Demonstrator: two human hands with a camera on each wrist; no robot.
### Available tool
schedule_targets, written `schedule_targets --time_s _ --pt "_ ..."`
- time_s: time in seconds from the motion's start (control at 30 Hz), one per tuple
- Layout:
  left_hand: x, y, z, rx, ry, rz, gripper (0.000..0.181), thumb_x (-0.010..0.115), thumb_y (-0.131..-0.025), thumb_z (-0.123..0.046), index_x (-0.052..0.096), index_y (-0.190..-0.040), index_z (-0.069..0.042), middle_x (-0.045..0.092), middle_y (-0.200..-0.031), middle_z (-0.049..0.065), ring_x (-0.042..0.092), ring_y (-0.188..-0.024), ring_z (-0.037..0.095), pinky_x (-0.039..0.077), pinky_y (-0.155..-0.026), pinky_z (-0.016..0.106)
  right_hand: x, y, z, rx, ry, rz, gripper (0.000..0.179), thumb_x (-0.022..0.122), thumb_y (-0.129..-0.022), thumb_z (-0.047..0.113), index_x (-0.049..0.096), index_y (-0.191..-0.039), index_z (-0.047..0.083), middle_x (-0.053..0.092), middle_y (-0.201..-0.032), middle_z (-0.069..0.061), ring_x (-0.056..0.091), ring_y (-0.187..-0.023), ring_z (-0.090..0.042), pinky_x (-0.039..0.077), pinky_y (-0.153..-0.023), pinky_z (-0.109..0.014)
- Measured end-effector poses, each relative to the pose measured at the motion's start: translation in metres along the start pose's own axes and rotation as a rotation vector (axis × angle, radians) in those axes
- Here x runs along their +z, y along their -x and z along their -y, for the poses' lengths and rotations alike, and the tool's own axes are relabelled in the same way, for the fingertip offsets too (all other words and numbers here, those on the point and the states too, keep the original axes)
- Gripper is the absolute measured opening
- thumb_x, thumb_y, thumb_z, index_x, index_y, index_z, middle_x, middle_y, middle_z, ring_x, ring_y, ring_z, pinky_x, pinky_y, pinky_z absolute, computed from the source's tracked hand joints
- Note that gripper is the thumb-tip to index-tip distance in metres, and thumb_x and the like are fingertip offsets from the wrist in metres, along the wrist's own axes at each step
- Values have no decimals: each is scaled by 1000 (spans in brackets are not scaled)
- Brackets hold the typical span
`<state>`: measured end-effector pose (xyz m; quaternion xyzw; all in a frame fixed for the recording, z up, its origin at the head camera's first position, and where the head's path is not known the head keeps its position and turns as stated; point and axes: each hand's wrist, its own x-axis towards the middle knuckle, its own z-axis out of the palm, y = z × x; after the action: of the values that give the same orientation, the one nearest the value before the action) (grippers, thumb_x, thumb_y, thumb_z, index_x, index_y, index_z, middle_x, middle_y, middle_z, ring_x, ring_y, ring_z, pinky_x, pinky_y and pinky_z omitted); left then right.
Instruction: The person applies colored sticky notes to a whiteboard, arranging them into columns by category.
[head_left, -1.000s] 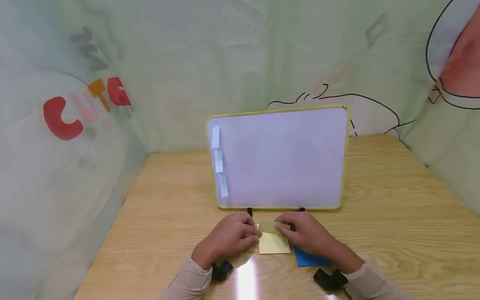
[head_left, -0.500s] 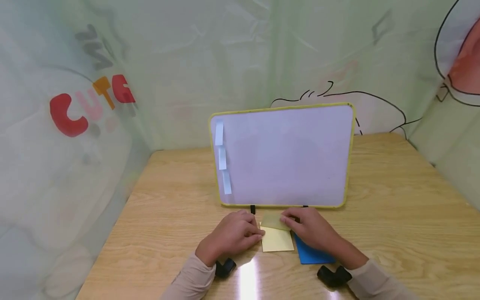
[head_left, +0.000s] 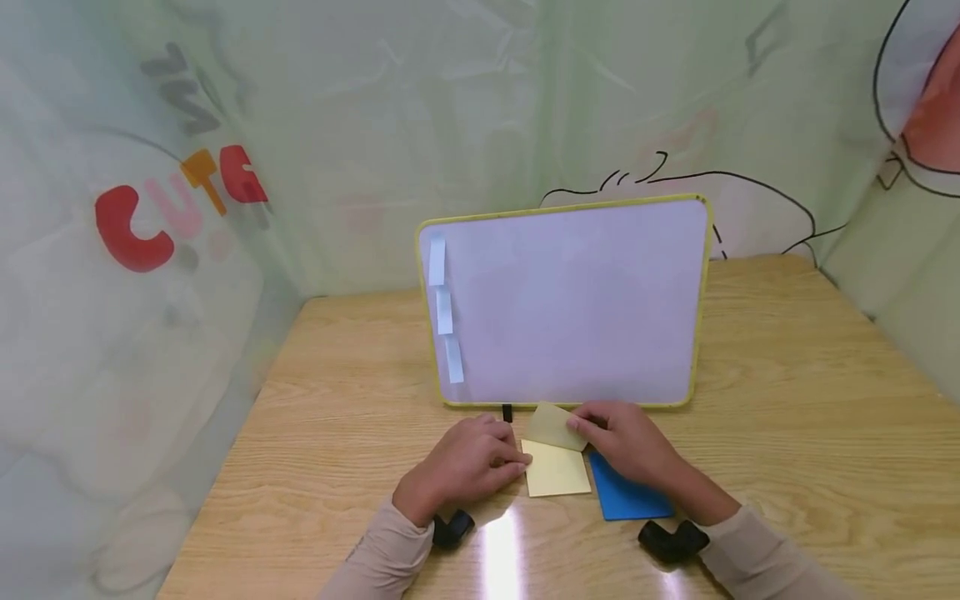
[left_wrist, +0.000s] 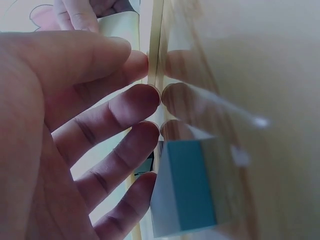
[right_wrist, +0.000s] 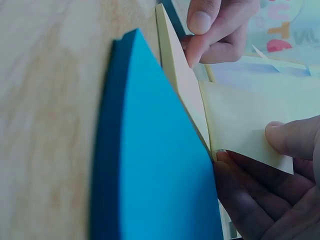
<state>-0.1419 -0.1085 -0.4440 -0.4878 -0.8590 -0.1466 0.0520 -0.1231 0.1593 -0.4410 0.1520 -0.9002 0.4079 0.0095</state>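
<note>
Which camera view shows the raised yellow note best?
The right wrist view: the yellow note looks largest there, with the thumb of the right hand plainly lying on it. The head view shows it smaller, just beyond the yellow pad, one edge partly covered. In the left wrist view I can't identify it surely.

A pale green sheet (head_left: 322,150) with creases hangs across the top of the head view. At the left it bears letters (head_left: 135,229) in red, pink and orange, with grey shapes (head_left: 183,90) above them; a red patch (head_left: 937,125) outlined in black fills the upper right corner. A white board (head_left: 570,308) with a yellow rim leans back at the centre, three pale strips of paper (head_left: 444,312) down its left side and a black foot (head_left: 507,413) below. A blue pad (head_left: 628,496) lies right of lower centre on the wooden table (head_left: 330,375), which carries a bright glare (head_left: 501,554) at bottom centre.
</note>
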Motion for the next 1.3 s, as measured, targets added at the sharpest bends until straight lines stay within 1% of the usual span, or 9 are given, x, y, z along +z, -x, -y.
schedule_targets --time_s 0.23,0.4,0.63,0.73,0.83,0.97,1.13,1.2,1.3 --pt "1 0 0 -24 15 5 18 66 -97 -33 81 -106 -28 64 -94 -17 51 -81 5 37 -70 15 -8 -2 2 37 -35 -11 18 63 -100 27 75 -96 14 63 -79 6 53 -73 -13 42 -64 -28" --pt "2 0 1 -40 4 16 19 66 -97 -34 80 -108 -29 64 -94 -18 51 -82 4 37 -70 15 -10 -2 2 62 -21 -42 20 63 -100 29 75 -96 13 60 -76 4 51 -72 -14 40 -62 -29" --pt "0 0 3 -48 -4 9 19 67 -96 -34 80 -108 -30 63 -90 -18 51 -80 4 37 -67 16 -13 -5 1 68 -15 -86 22 61 -101 30 74 -97 11 56 -73 2 49 -69 -15 38 -61 -29" --pt "-1 0 3 -45 2 13 18 67 -96 -33 80 -108 -30 64 -90 -18 51 -79 5 37 -66 16 -13 -6 -1 76 -11 -99 23 61 -102 29 74 -97 11 58 -73 2 51 -70 -16 40 -61 -29" --pt "0 1 3 -28 2 18 18 68 -95 -32 80 -108 -30 65 -90 -17 51 -77 6 36 -64 15 -12 -5 -2 94 -15 -107 24 60 -102 29 73 -97 10 61 -75 1 53 -70 -17 43 -62 -29" --pt "-1 2 4 -2 -21 12 16 69 -94 -30 81 -105 -30 64 -90 -17 49 -75 5 34 -63 15 -13 -4 -1 118 -48 -123 28 59 -103 31 73 -102 7 67 -80 -1 58 -74 -17 46 -63 -29" --pt "-3 3 5 -3 -10 9 16 69 -94 -30 81 -104 -30 63 -87 -17 47 -74 5 33 -63 14 -17 -3 2 126 -138 -150 33 58 -103 30 70 -110 0 72 -89 -5 67 -78 -20 50 -65 -28" --pt "-3 3 5 -9 6 14 16 69 -94 -29 81 -104 -29 62 -87 -17 47 -74 5 33 -63 14 -17 -3 3 122 -164 -150 32 58 -103 28 69 -110 -1 73 -90 -6 69 -79 -22 51 -66 -28" --pt "-3 3 5 -22 28 20 17 68 -94 -30 81 -106 -29 62 -87 -17 48 -75 4 34 -64 14 -17 -3 1 111 -171 -140 29 59 -103 27 70 -108 0 72 -87 -5 68 -78 -22 52 -66 -28"
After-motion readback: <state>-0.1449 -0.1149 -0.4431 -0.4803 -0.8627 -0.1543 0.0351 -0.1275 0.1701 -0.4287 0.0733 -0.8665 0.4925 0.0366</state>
